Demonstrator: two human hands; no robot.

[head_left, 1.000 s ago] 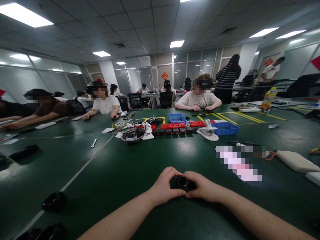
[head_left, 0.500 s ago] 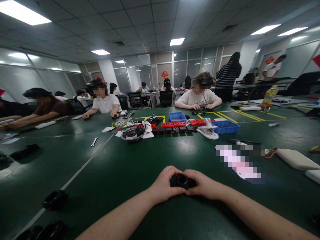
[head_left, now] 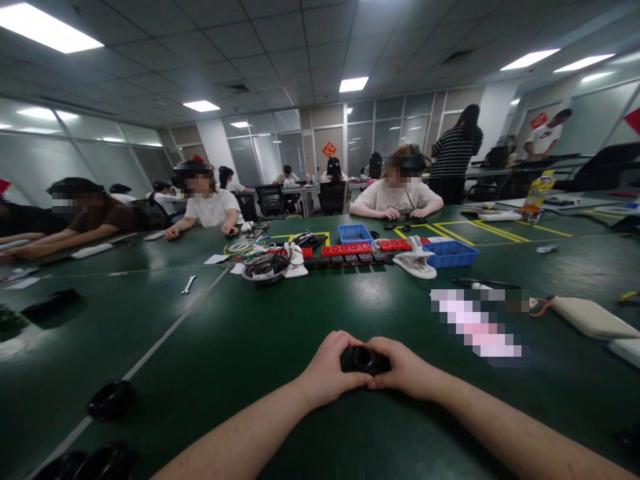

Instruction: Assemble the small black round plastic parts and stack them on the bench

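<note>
A small black ring-shaped part (head_left: 363,359) with a round opening is held low over the green table (head_left: 280,320), in front of me. My left hand (head_left: 330,370) curls round its left side, thumb below and fingers above. From the right, my right hand (head_left: 406,370) grips the same part in a similar way. The thumbs almost meet at its lower edge. Dark material shows between the part and both palms, too dim to make out.
Black round parts (head_left: 111,400) lie at the lower left. Beyond are a wrench (head_left: 189,285), coiled cables (head_left: 265,265), a red power strip (head_left: 349,249), a white clamp (head_left: 416,259), blue trays (head_left: 450,254) and a blurred-out bright object (head_left: 475,327). People sit across the table.
</note>
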